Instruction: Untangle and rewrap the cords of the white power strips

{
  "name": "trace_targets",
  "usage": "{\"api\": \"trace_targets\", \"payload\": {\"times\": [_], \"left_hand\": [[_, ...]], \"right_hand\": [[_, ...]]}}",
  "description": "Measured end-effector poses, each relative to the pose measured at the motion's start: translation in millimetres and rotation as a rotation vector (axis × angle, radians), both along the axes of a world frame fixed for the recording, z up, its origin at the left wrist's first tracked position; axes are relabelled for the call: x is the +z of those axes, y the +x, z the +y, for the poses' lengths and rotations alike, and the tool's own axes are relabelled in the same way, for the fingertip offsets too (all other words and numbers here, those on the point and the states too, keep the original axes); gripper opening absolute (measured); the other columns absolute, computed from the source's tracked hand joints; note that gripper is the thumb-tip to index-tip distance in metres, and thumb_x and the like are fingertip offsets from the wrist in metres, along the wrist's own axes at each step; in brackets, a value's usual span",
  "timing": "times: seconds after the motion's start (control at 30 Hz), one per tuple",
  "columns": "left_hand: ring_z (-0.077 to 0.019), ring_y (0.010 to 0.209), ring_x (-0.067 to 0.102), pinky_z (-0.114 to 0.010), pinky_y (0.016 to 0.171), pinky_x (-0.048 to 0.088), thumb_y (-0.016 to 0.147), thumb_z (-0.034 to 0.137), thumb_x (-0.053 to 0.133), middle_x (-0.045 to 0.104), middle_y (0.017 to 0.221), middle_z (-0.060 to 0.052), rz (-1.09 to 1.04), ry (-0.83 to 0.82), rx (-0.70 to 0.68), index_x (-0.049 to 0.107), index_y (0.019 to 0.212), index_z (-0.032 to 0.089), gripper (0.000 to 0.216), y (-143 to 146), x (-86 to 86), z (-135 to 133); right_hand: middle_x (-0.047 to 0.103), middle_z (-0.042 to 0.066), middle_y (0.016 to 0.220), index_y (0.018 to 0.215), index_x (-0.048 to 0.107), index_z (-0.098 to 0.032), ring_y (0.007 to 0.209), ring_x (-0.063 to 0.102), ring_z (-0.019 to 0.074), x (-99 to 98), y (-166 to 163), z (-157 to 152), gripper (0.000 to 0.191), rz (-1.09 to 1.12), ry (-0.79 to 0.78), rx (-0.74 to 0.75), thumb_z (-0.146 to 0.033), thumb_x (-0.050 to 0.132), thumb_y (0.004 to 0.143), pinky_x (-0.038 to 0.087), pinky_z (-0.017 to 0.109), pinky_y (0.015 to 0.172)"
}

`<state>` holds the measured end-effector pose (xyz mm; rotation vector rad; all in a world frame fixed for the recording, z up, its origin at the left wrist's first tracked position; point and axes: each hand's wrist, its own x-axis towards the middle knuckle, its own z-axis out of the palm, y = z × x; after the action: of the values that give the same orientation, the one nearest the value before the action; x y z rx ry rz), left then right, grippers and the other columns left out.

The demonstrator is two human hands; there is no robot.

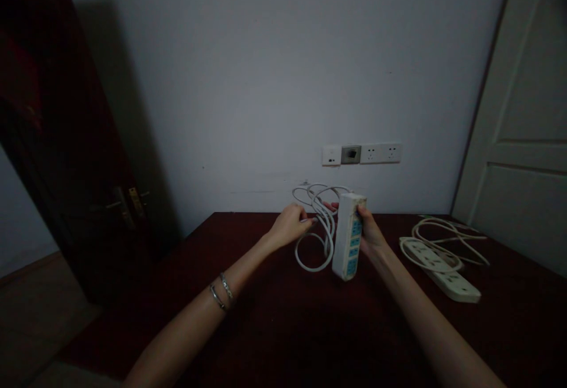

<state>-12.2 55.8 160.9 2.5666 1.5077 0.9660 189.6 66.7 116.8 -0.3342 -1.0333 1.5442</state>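
The right hand [370,231] had its grip clenched round a white plastic power strip [349,235], a long slab with blue socket faces, held upright above the worktop [283,317]. The left hand [290,224] was closed on the strip's smooth white cable [319,222], gathered in loose round loops between both hands, the lowest loop hanging near the dark red surface. Two thin metal bangles [221,291] circled the left wrist. To the right a second cream power strip [447,276] lay flat among its own coiled cord. White wall sockets [363,153] sat in a row on the pale wall behind
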Motion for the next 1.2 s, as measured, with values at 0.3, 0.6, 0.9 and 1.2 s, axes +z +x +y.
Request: {"api": "trace_targets", "payload": {"times": [0.3, 0.6, 0.9, 1.2], "left_hand": [[-0.0145, 0.081, 0.055, -0.028, 0.074, 0.043, 0.068, 0.024, 0.061, 0.059, 0.087, -0.005, -0.566, -0.313, -0.297, 0.054, 0.084, 0.013, 0.020, 8, -28.5, 24], [-0.0136, 0.075, 0.060, -0.026, 0.072, 0.045, 0.059, 0.010, 0.062, 0.065, 0.088, -0.007, -0.808, -0.844, -0.620, 0.059, 0.103, 0.010, 0.044, 18, -35.1, 22], [-0.0063, 0.044, 0.048, -0.019, 0.046, 0.039, 0.064, 0.010, 0.055, 0.057, 0.055, 0.000, -0.716, -0.857, -0.309, 0.064, 0.075, 0.007, 0.015, 12, -37.8, 24], [-0.0069, 0.043, 0.048, -0.019, 0.045, 0.035, 0.068, 0.014, 0.056, 0.056, 0.050, 0.000, -0.587, -0.938, -0.242, 0.065, 0.071, 0.009, 0.010, 10, -37.2, 25]], "right_hand": [[0.072, 0.006, 0.084, 0.072, 0.066, -0.022, 0.089, 0.065, 0.0284, 1.1, -9, 1, 0.035, 0.147, -0.047, -0.024, -0.053, 0.067, 0.056, 0.053, 0.039, 0.076], [0.072, 0.004, 0.073, 0.073, 0.065, -0.023, 0.078, 0.067, 0.0273, -4.1, -9, -1, 0.033, 0.110, -0.068, -0.005, -0.053, 0.062, 0.059, 0.055, 0.041, 0.070], [0.072, 0.006, 0.077, 0.090, 0.068, -0.018, 0.079, 0.067, 0.0263, -10.5, 5, 1, 0.048, 0.013, -0.057, 0.070, -0.053, 0.063, 0.057, 0.055, 0.035, 0.067], [0.072, 0.007, 0.074, 0.084, 0.070, -0.017, 0.075, 0.068, 0.0269, -19.8, 11, 5, 0.045, 0.025, -0.087, 0.023, -0.052, 0.063, 0.057, 0.055, 0.031, 0.056]]}}
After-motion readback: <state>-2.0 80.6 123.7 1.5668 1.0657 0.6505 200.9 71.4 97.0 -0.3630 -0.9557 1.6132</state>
